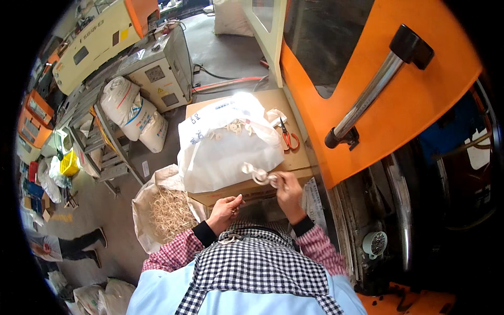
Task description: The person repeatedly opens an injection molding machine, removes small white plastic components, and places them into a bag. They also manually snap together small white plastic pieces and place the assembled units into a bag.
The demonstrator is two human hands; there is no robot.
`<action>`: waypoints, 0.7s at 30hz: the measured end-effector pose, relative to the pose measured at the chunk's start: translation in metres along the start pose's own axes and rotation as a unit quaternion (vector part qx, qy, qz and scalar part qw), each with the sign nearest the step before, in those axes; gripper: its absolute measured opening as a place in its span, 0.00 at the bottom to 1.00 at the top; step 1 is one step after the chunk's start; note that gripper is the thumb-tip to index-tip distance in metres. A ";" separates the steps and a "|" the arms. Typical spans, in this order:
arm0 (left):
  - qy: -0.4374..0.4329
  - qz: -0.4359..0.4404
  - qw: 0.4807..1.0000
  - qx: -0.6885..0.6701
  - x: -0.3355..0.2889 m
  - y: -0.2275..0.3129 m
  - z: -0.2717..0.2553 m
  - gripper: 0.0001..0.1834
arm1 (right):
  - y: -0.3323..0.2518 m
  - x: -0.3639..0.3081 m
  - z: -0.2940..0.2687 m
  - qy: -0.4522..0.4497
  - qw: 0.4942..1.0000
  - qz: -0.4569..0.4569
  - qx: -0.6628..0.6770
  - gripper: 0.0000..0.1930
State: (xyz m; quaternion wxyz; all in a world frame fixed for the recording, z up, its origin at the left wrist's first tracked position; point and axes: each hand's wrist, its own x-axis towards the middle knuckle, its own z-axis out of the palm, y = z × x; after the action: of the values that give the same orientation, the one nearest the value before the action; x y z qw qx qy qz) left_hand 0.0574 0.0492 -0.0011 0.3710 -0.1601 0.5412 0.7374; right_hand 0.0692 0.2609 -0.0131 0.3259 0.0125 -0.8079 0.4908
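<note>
My right hand (290,197) pinches the end of an off-white moulded plastic piece with ring shapes (256,174), held above the near edge of a white plastic bag (226,160). The bag lies spread over a cardboard box (231,196). Similar small off-white ring parts (237,127) sit in the bag's far opening. My left hand (224,212) is closed near my apron, thumb against fingers; whatever it holds, if anything, is hidden. Pointed cutters with orange-red handles (289,139) rest on the box, right of the bag.
An open sack (140,210) of thin beige plastic scraps (170,212) stands left of the box. Close on the right is an orange machine door (388,94) with a metal bar handle (367,100). Full white sacks (134,115) and a metal stepladder (113,152) stand farther left. A person's legs (81,245) show at lower left.
</note>
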 end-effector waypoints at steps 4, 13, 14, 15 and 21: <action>0.043 0.042 0.998 0.002 -0.007 0.014 0.012 0.16 | 0.004 0.022 0.049 -0.096 0.991 -0.041 -0.083 0.08; -0.149 -0.007 0.986 0.068 -0.012 0.024 0.116 0.13 | -0.064 -0.005 -0.080 -0.119 0.987 0.105 0.001 0.07; -0.195 -0.023 0.978 0.064 -0.003 0.015 0.125 0.13 | -0.065 -0.009 -0.098 -0.115 0.988 0.097 -0.045 0.07; -0.210 -0.041 0.973 0.084 -0.005 0.015 0.147 0.13 | -0.067 -0.013 -0.117 -0.119 0.986 0.078 -0.085 0.07; -0.361 -0.053 0.926 0.099 -0.003 -0.008 0.235 0.13 | -0.075 -0.014 -0.245 0.089 0.927 -0.025 -0.365 0.06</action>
State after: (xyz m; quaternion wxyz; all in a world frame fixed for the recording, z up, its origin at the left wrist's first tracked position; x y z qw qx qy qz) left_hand 0.1037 0.2644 0.0807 0.5937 0.1258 0.4319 0.6672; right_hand 0.2313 0.4140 0.1131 0.3904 -0.1309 -0.8983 0.1530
